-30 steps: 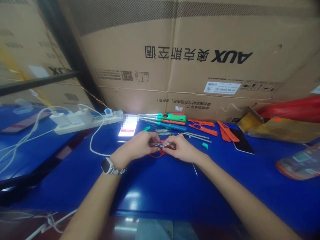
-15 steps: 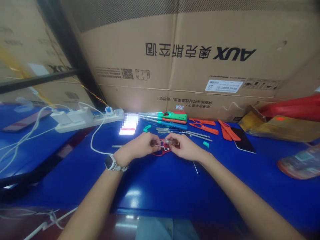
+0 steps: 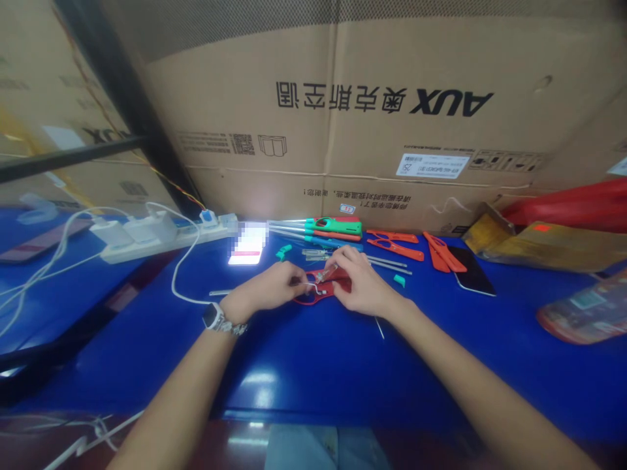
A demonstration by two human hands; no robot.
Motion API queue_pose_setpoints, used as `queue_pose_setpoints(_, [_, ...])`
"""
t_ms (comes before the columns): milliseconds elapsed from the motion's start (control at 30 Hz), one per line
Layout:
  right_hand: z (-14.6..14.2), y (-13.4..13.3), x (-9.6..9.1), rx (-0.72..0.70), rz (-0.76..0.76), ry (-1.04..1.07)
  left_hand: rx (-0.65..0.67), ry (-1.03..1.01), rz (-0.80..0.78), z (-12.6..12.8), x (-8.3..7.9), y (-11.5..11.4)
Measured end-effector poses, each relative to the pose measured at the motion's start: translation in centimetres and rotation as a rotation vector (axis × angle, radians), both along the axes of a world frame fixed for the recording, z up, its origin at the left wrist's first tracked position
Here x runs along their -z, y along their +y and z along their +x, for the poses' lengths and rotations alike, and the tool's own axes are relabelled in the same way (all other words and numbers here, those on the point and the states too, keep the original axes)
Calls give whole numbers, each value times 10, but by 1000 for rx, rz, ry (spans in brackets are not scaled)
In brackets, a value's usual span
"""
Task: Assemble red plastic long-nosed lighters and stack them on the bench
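Note:
Between my hands a red lighter casing half (image 3: 307,299) lies on the blue table, its inner side up. My left hand (image 3: 280,287) is closed at its left end, pinching a thin white wire (image 3: 313,284) over the casing. My right hand (image 3: 361,282) bends over the right end. Its fingertips hold a small clear, tank-like part (image 3: 327,275), tilted above the casing. A thin metal rod (image 3: 380,328) sticks out below my right hand. Another metal strip (image 3: 220,292) shows left of my left hand.
Behind my hands lie assembled stick lighters (image 3: 337,227), metal tubes (image 3: 392,264), orange casing halves (image 3: 396,247) and green caps (image 3: 399,281). A lit phone (image 3: 247,245) and a power strip (image 3: 147,245) are left. A dark phone (image 3: 475,277) and clear container (image 3: 582,313) stand right.
My right hand's fingers have lifted and arched, and the clear part is now tilted and more visible. My left hand keeps its pinch. The whole view has shifted slightly.

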State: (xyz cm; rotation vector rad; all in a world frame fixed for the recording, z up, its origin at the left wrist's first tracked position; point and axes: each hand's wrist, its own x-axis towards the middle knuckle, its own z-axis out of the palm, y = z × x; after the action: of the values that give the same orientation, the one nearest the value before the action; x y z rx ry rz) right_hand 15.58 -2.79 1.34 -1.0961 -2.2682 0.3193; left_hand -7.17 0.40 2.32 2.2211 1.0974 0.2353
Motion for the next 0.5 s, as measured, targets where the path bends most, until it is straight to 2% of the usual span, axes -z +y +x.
queue_pose_setpoints(100, [-1, -7, -6, -40, -3, -71, 4, 4, -13, 0, 0, 0])
queue_pose_setpoints(333, [-2, -3, 0, -88, -51, -204, 6, 31, -7, 3, -3, -4])
queue_pose_setpoints(500, [-1, -2, -9, -105, -78, -306, -15, -47, -51, 6, -6, -8])
